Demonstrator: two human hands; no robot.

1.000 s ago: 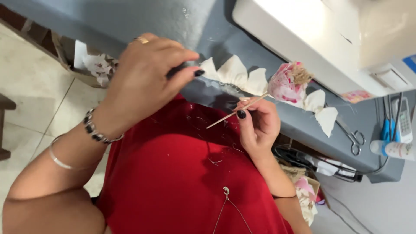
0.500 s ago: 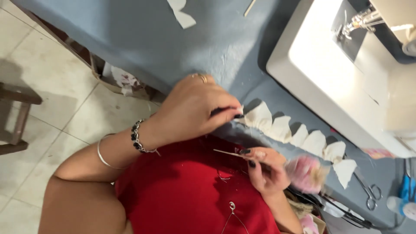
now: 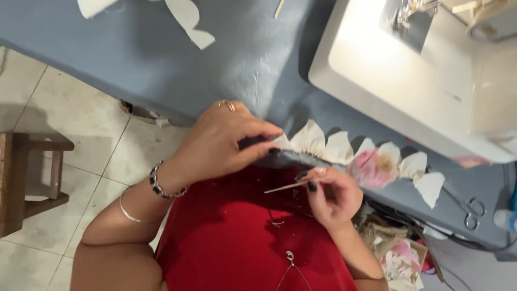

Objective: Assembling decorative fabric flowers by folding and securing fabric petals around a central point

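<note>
Left hand [image 3: 223,143] pinching end of white scalloped fabric strip [image 3: 344,148] along near edge of grey-blue bench [image 3: 177,75]. Right hand [image 3: 334,196] gripping thin wooden stick [image 3: 285,187] just below strip.

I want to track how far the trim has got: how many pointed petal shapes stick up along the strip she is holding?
6 on the petal strip: four between the left hand and the pink patch, two beyond it. Some may be hidden under the hands.

Sitting on the grey table [image 3: 161,64]: a white sewing machine [image 3: 409,81] at the right, pale fabric scraps [image 3: 188,21] at the far edge, scissors [image 3: 474,207] near the right end. Standing on the tiled floor [image 3: 64,124]: a wooden stool [image 3: 27,178].
</note>
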